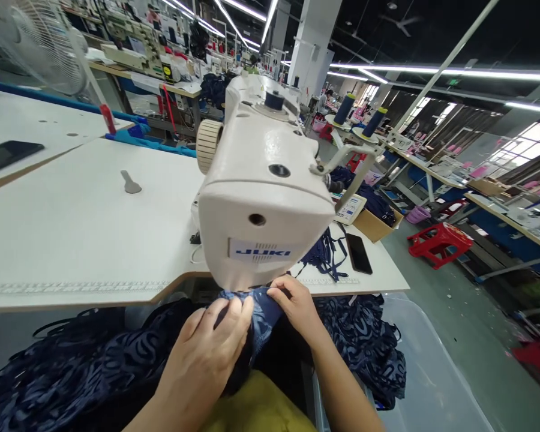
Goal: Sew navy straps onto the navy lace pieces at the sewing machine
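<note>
A white sewing machine (261, 180) marked JUKI fills the middle of the head view, its end facing me. Below its head lies a piece of dark blue fabric (263, 318), partly hidden under the machine. My left hand (213, 336) rests on the fabric's left side with the fingers bent and pressed onto it. At the fabric's right edge, my right hand (297, 303) pinches it between thumb and forefinger. The needle area is hidden behind the machine head.
Patterned navy garments (94, 354) heap at the left, and more garments (364, 342) hang over a clear plastic bin (425, 360) at the right. On the white table (72, 234) lie a grey metal piece (130, 182), a phone (359, 254) and navy straps (326, 255).
</note>
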Action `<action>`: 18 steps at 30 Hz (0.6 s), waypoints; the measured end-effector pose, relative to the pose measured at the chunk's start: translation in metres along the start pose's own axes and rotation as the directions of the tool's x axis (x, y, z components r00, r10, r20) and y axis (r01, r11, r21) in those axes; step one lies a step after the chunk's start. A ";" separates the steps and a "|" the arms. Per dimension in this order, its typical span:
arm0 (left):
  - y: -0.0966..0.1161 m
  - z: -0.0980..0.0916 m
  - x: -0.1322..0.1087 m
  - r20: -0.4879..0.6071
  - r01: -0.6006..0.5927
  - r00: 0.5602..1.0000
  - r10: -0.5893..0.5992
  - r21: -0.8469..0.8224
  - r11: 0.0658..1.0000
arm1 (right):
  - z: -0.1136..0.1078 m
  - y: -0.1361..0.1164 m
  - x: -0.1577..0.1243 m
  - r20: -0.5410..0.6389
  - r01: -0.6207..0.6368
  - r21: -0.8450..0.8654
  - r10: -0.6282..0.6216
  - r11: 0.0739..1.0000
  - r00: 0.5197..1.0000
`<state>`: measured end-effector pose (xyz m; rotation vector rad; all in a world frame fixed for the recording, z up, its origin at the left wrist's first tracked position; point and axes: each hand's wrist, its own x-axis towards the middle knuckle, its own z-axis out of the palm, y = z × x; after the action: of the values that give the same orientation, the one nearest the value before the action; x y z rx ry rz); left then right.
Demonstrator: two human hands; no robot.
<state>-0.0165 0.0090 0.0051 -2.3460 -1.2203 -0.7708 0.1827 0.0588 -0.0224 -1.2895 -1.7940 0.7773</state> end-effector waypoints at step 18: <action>0.019 0.002 0.000 0.059 0.006 0.998 -0.009 0.048 0.999 | -0.073 0.014 -0.038 -0.153 0.090 -0.511 -0.193 0.855 0.969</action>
<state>-0.0002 -0.0002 0.0023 -2.3419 -1.2586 -0.6715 0.2593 0.0297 -0.0058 -1.4745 -1.9674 0.0799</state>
